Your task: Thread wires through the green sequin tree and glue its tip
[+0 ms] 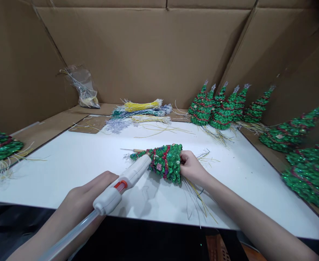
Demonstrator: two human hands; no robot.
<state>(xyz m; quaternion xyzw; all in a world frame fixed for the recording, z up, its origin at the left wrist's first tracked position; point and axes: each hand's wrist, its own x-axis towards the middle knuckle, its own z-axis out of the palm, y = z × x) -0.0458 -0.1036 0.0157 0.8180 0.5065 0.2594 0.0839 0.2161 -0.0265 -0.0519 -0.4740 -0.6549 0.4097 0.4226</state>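
Note:
My left hand [95, 188] is closed around a white glue gun [129, 177] with a clear glue stick [72, 233] sticking out of its back. The gun's front end meets the upper part of a small green Christmas tree [166, 163], which lies tilted with its star end to the left. My right hand [189, 165] grips the tree at its wide base, the fingertips hidden inside the base. Yellow, white and blue wires [197, 199] trail from the base onto the white board. Behind the tree lies a thin pointed tool with a wooden handle [136, 150].
Several decorated trees [224, 108] stand at the back right, with others along the right edge [311, 174]. One more tree [1, 145] lies far left. Wire bundles [143, 108] and a plastic bag [84, 87] lie at the back. Cardboard walls [143, 50] enclose the white board [80, 163].

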